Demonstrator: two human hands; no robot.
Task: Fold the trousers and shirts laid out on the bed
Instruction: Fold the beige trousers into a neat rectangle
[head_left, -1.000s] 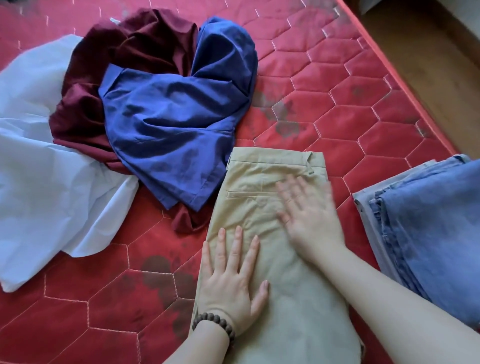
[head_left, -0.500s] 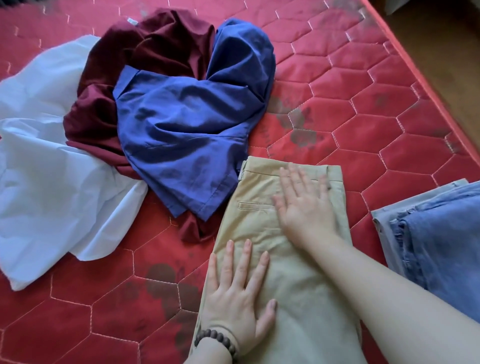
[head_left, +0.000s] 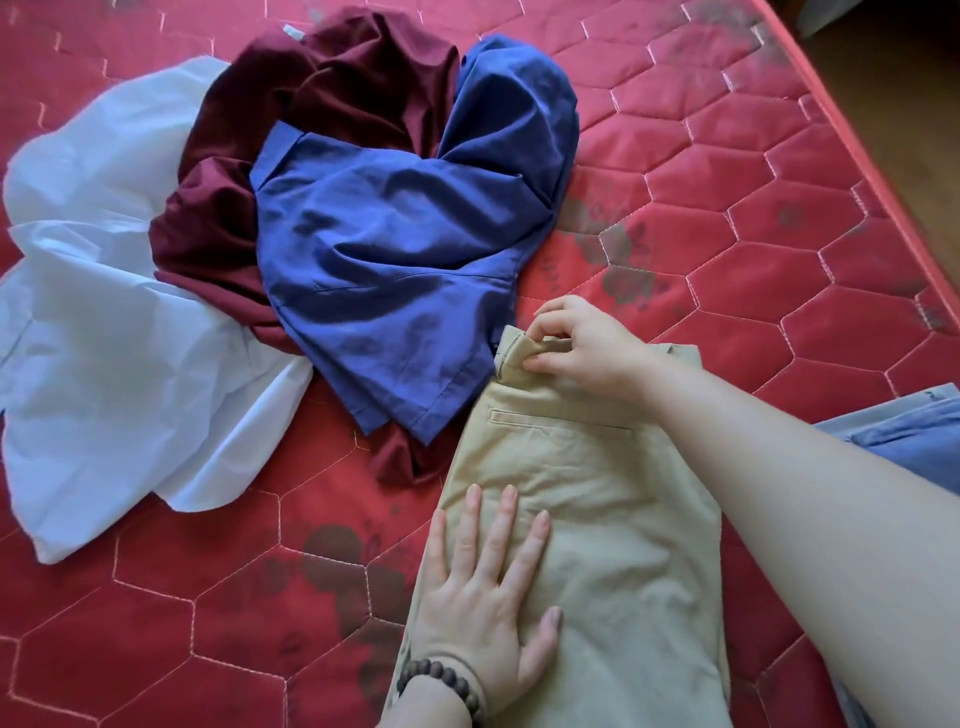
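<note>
Beige trousers (head_left: 613, 519) lie lengthwise on the red quilted mattress (head_left: 779, 249), waistband at the far end. My right hand (head_left: 576, 345) pinches the left corner of that waistband between thumb and fingers. My left hand (head_left: 488, 597), with a bead bracelet at the wrist, presses flat with fingers spread on the trousers' near left part. A crumpled blue shirt (head_left: 395, 249) lies just left of the waistband, over a maroon garment (head_left: 311, 104). A white shirt (head_left: 104, 332) spreads at the far left.
Folded blue and grey denim (head_left: 914, 436) sits at the right edge, partly behind my right forearm. The mattress edge runs diagonally at the top right, with wooden floor (head_left: 914, 104) beyond. Dark stains mark the mattress.
My right hand slid from lying flat on the trousers up to the waistband corner and closed on it. The left hand stayed pressed flat. The camera view shifted left.
</note>
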